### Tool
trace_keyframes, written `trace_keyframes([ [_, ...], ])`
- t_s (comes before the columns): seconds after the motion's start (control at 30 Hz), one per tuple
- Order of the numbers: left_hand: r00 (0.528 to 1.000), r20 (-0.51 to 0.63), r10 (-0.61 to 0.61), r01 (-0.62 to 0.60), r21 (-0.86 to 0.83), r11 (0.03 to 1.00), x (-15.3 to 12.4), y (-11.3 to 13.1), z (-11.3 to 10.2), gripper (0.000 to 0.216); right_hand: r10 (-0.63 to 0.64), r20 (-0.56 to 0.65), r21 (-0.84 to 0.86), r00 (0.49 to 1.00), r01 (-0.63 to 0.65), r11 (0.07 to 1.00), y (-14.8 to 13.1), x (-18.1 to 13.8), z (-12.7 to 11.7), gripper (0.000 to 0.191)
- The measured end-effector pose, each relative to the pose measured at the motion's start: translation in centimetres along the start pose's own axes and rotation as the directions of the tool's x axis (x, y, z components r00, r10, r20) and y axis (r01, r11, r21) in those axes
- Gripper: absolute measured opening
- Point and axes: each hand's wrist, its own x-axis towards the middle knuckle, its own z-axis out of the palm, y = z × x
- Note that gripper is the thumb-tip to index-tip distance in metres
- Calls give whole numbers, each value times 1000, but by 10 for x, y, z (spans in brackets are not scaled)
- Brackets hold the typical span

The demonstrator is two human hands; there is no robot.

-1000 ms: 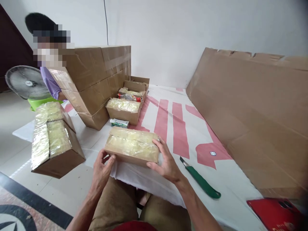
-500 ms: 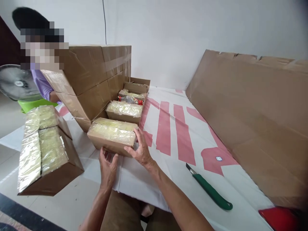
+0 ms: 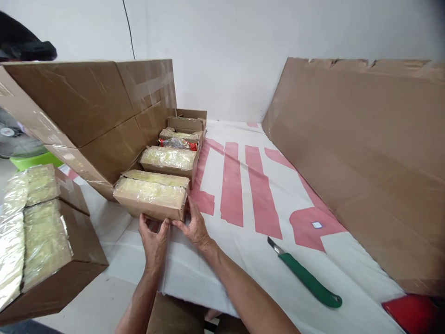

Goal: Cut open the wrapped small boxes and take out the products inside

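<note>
A cardboard box (image 3: 149, 200) with a yellowish, shiny taped top sits at the near end of a row on the white-covered table. At its lower front edge, my left hand (image 3: 153, 239) has its fingers and thumb on the cardboard. My right hand (image 3: 195, 227) is closed round the right front corner, thumb at the front and fingers along the side. Just behind stands a second taped box (image 3: 170, 158). Past that lies a clear and red plastic packet (image 3: 178, 143) beside opened boxes (image 3: 186, 124). A green-handled utility knife (image 3: 309, 280) lies to the right, blade out.
Stacked cartons (image 3: 104, 102) rise on the left behind the row. Two more taped boxes (image 3: 48, 236) stand at the near left. A large cardboard sheet (image 3: 361, 162) leans on the right. There is a red object (image 3: 413, 313) at lower right, and a co-worker's dark cap (image 3: 24, 41) at upper left.
The view has shifted, so most things sit farther left. My right hand has slid lower on the box's right corner. The co-worker is now mostly hidden behind the cartons.
</note>
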Motion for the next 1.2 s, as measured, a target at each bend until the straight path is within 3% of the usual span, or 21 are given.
trace_keyframes([
  [0.27, 998, -25, 49, -49, 20, 999, 17, -11, 25, 84, 22, -141, 3, 990, -22, 1000, 12, -3, 6, 64],
  [0.43, 996, -22, 83, -81, 64, 995, 45, -19, 53, 81, 88, -207, 54, 974, -78, 995, 12, -3, 8, 61],
  [0.7, 997, -49, 66, -61, 98, 993, 93, -17, 100, 80, 145, -171, 129, 975, -124, 984, 16, -5, 9, 60],
  [0.83, 999, 2, 37, -37, 76, 996, 88, -2, 106, 76, 147, -164, 135, 975, -125, 983, 19, -3, 7, 61],
  [0.97, 996, 92, -6, 0, 65, 998, 32, 14, 83, 68, 147, -164, 145, 975, -124, 982, 21, 2, 6, 56],
  [1.07, 981, 195, 13, -26, 61, 998, -25, 34, 37, 55, 166, -153, 157, 974, -142, 977, 22, 6, 5, 56],
  [1.13, 943, 271, 192, -224, 94, 970, -52, 56, -3, 44, 178, -140, 163, 974, -154, 974, 22, 8, 3, 56],
  [1.2, 923, 137, 361, -382, 196, 903, -61, 81, -50, 38, 180, -123, 164, 976, -159, 974, 19, 10, 1, 55],
])
